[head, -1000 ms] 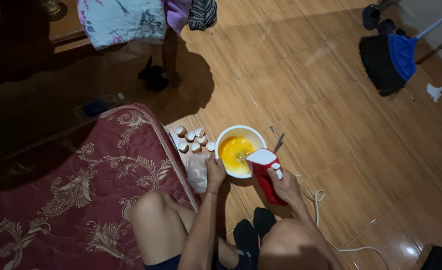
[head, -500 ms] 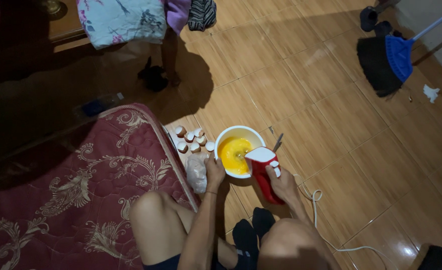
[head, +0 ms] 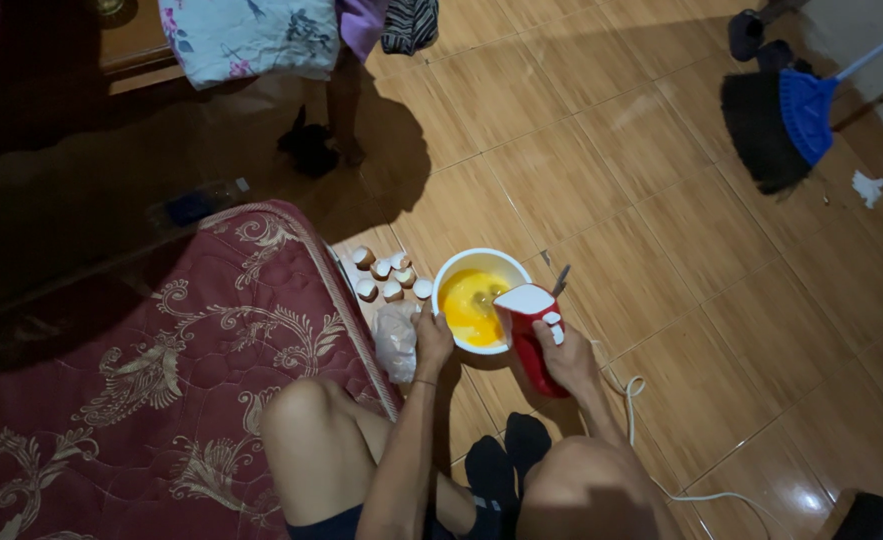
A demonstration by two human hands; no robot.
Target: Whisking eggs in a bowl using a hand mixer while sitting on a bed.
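Brown floor tiles (head: 601, 190) stretch out in front of me in dim light, and on them, just past my knees, sits the white bowl (head: 458, 266) of beaten yellow egg. Over the last second little has shifted: the bowl stays where it was, the red and white hand mixer (head: 533, 330) has tipped slightly so its white top sits a touch higher against the bowl's right rim, and the egg looks evenly yellow with a pale froth at the middle. I judge the beating is well under way and the mix is already blended.

My left hand (head: 431, 338) still rests on the near rim of the bowl, fingers curled together over the edge, steadying it. My right hand (head: 564, 358) keeps its grip on the mixer, fingers wrapped tight round the red handle; the beaters are too blurred to make out in the egg.

Just left of the bowl lie empty eggshells (head: 386, 278) in a small cluster, with a crumpled clear plastic bag (head: 396, 340) beside my left hand. The mixer's white cord (head: 629, 400) trails off right along the floor. A red patterned mattress (head: 151, 380) lies at my left, and a blue broom (head: 791, 120) leans well apart at the far right.
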